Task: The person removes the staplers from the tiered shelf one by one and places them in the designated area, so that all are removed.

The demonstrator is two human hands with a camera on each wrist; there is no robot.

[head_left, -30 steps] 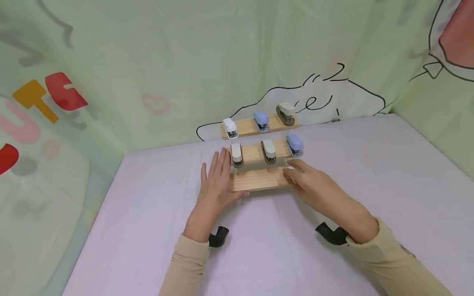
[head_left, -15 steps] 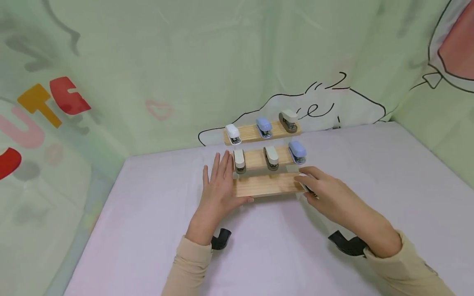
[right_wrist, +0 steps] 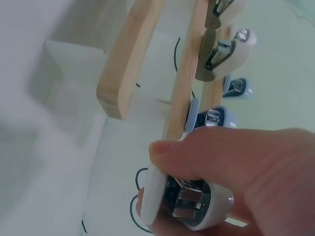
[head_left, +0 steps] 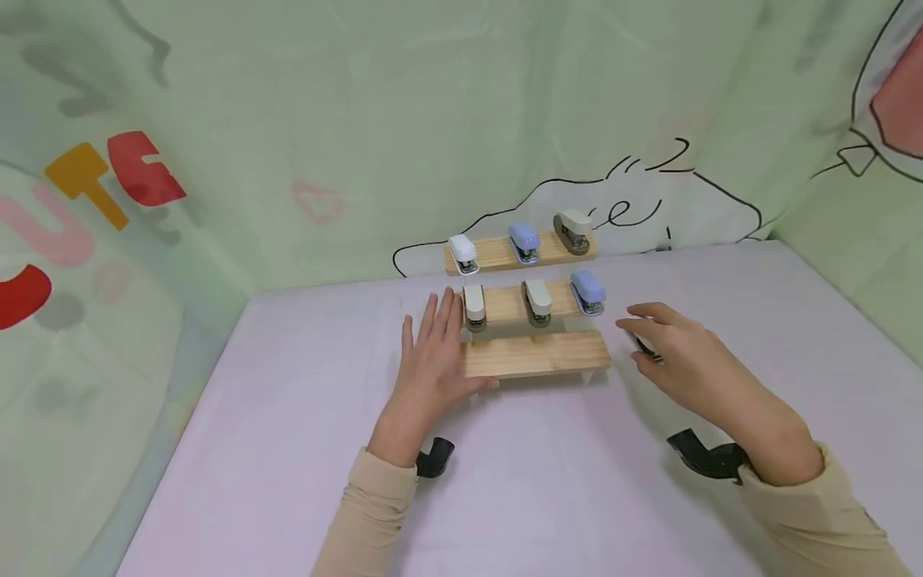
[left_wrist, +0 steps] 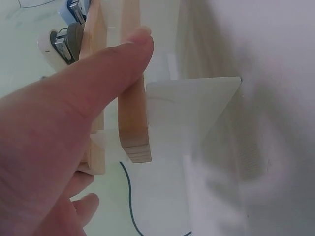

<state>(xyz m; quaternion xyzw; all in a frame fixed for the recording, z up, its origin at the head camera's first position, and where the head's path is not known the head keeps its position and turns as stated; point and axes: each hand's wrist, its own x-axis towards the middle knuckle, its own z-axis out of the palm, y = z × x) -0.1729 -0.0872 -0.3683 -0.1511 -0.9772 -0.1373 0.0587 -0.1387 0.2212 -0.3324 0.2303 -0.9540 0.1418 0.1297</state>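
A tiered wooden rack (head_left: 537, 354) has three pale boards on translucent supports. My left hand (head_left: 425, 373) rests against the rack's left end, fingers extended, with the thumb across the lowest board's front edge (left_wrist: 133, 118). To the right of the rack, my right hand (head_left: 685, 353) holds a white mini stapler (right_wrist: 216, 206) between thumb and fingers, off the board. On the middle board sit a white-and-grey stapler (head_left: 474, 306), another white-and-grey stapler (head_left: 537, 301) and a blue stapler (head_left: 588, 290). The lowest board is bare.
The back board carries a white stapler (head_left: 463, 252), a blue stapler (head_left: 524, 240) and a white-and-grey stapler (head_left: 574, 228). A lilac cloth (head_left: 548, 497) covers the table. Behind stands a pale green printed curtain (head_left: 404, 120). Black mounts (head_left: 707, 458) are at both wrists.
My right hand has moved off the lowest board to the right, carrying the white stapler away from its right end. The left hand stays against the rack.
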